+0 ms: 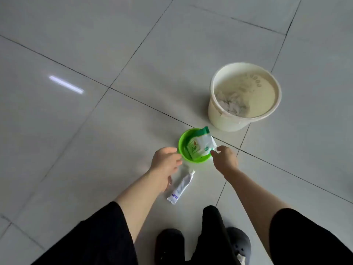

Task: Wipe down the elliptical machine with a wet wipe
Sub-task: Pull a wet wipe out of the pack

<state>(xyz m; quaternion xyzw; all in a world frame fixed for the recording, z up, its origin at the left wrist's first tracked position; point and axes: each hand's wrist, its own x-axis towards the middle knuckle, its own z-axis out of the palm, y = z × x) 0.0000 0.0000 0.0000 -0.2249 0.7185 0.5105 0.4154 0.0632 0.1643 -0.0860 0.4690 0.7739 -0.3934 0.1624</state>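
The wipes pack (198, 145) leans in a green bowl (182, 148) on the tiled floor (76, 121), its long axis tilted up and away toward a cream bucket (229, 119). The right hand (225, 159) pinches the pack's near corner, while the left hand (165, 161), fingers loosely curled, touches the bowl's rim and holds nothing. A toothpaste tube (180, 187) lies just beside the bowl, cap toward it.

the floor tiles (95, 44) look glazed and glossy, mirroring a light strip, with dark matt grout lines. the green bowl (183, 148) is smooth, shiny plastic; the wipe pack (198, 146) in it is slick plastic film. the cream bucket (221, 119) is matt plastic. the tube (181, 186) looks soft and glossy.
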